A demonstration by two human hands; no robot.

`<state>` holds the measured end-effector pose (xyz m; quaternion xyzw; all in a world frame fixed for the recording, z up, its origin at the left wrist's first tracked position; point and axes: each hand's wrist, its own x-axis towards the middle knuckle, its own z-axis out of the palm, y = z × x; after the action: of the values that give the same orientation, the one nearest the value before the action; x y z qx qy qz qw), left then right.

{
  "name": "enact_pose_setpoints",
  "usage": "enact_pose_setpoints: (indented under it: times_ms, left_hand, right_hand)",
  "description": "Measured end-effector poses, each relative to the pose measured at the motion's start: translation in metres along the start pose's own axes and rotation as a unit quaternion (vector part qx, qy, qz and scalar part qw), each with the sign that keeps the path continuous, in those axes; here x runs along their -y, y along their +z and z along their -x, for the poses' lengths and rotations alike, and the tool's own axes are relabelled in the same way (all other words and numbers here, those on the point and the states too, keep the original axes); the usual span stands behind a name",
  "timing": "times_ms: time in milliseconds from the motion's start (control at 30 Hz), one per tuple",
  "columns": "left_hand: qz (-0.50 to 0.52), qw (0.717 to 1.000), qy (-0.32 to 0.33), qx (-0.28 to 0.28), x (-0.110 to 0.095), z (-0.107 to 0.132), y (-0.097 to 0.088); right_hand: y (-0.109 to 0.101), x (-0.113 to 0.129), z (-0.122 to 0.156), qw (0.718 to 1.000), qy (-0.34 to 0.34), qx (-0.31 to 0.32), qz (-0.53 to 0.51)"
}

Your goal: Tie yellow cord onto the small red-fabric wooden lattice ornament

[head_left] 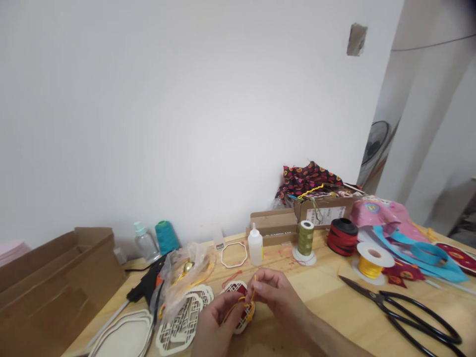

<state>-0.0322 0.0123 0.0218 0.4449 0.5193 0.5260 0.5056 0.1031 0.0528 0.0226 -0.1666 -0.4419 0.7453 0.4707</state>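
Note:
Both hands meet at the front middle of the table. My left hand (218, 325) is closed with a yellow cord (241, 299) pinched between thumb and fingers. My right hand (277, 297) pinches another stretch of that cord, which rises past its fingertips. Just beneath the fingers lies a cream lattice ornament (238, 286) with a red backing; the hands cover part of it. To its left, several cream lattice frames (182, 322) lie overlapping. A thin cream outline frame (234, 255) lies behind the hands, beside a white squeeze bottle (255, 246).
Long black-handled scissors (386, 302) lie at the right, near a yellow cord spool (371, 263), a red ribbon roll (342, 237) and a green thread spool (305, 239). A black glue gun (147, 282) and cardboard box (59, 282) stand left. A plastic bag (188, 265) lies between.

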Motion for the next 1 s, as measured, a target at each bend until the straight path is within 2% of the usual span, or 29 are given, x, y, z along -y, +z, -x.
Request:
enact_pose_setpoints:
  times_ms: [233, 467, 633, 867, 1000]
  left_hand:
    - [-0.001, 1.0, -0.007, -0.027, 0.007, -0.001, 0.0]
    - [-0.018, 0.999, -0.03, -0.001, 0.005, -0.002, -0.001]
    - [-0.016, 0.999, -0.041, -0.026, 0.004, -0.002, 0.0]
    - [-0.028, 0.999, -0.031, -0.035, 0.003, -0.001, 0.001]
    - [-0.04, 0.998, -0.027, -0.035, 0.002, -0.001, 0.0]
  right_hand:
    - [-0.004, 0.0, -0.001, 0.998, 0.003, -0.033, -0.048]
    - [-0.006, 0.002, -0.002, 0.993, 0.007, -0.064, -0.098]
    - [-0.007, 0.003, -0.003, 0.987, 0.017, -0.1, -0.126]
    - [-0.011, 0.002, -0.006, 0.971, 0.017, -0.086, -0.223]
    - [-0.015, 0.005, -0.006, 0.97, 0.018, -0.086, -0.228]
